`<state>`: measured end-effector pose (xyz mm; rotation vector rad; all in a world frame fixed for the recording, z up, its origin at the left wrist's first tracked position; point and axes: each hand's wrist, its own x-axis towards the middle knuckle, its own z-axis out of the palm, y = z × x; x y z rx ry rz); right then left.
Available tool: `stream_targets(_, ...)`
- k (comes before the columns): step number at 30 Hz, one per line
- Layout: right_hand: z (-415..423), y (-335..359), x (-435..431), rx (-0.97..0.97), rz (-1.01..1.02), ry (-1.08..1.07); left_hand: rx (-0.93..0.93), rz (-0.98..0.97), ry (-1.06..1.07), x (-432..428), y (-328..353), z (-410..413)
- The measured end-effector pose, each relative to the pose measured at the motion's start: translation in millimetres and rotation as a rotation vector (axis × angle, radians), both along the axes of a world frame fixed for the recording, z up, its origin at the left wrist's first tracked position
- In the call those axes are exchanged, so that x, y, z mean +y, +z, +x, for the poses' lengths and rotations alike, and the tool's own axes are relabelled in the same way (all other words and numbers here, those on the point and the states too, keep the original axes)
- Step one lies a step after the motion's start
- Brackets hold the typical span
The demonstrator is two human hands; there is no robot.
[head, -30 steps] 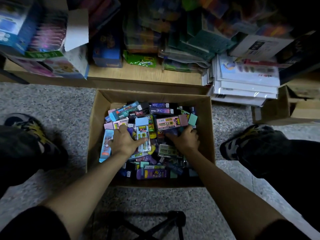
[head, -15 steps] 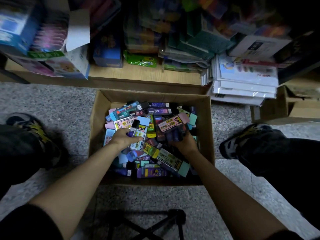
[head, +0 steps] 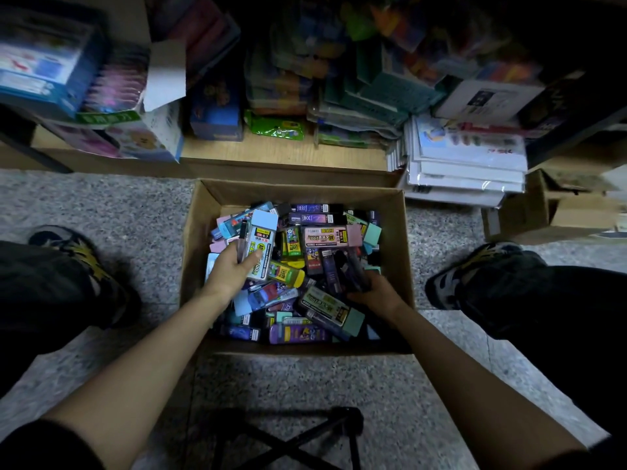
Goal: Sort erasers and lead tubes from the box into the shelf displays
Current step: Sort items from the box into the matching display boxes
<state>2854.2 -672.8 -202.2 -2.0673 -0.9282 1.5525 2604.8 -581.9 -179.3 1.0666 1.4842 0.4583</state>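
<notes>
Your left hand (head: 234, 269) is over the left half of the box (head: 402, 239), fingers curled round a pale-blue eraser (head: 263, 239) in its printed sleeve, with one slim lead tube (head: 242, 237) pinched against it by the thumb. Your right hand (head: 376, 293) is low by the right wall, fingers closed on a bunch of dark tubes (head: 349, 266), though the dim light hides how many. Everything else lies heaped in the box, which sits on the floor just below the front edge of the shelf (head: 281, 154). The mixed grip on the left is the weak point: the tube is thin and smooth beside a wide block, so it could slide out as you lift towards the shelf. The right-hand bunch may fan apart if you raise it fast, dropping tubes back into the heap. Carrying two kinds in one hand also invites putting them in the wrong display.
</notes>
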Motion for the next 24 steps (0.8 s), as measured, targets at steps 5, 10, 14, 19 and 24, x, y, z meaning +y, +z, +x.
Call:
stream_targets(5,8,4,-14,-0.15,0.059,0.114,-0.109,-0.11,0.098,-7,9,3)
stream_targets(10,5,30,5,-0.002,0.175,-0.189,-0.289,-0.236,0.235,-12,28,11)
stream_targets(14,-10,65,29,0.438,0.171,-0.414,-0.425,-0.232,0.235,-12,52,24)
stream_targets(19,-33,104,45,0.639,0.285,-0.523,-0.505,-0.17,0.218,-11,86,40)
stream_targets(24,-34,142,49,0.674,0.371,-0.542,-0.59,-0.155,0.112,-14,122,45)
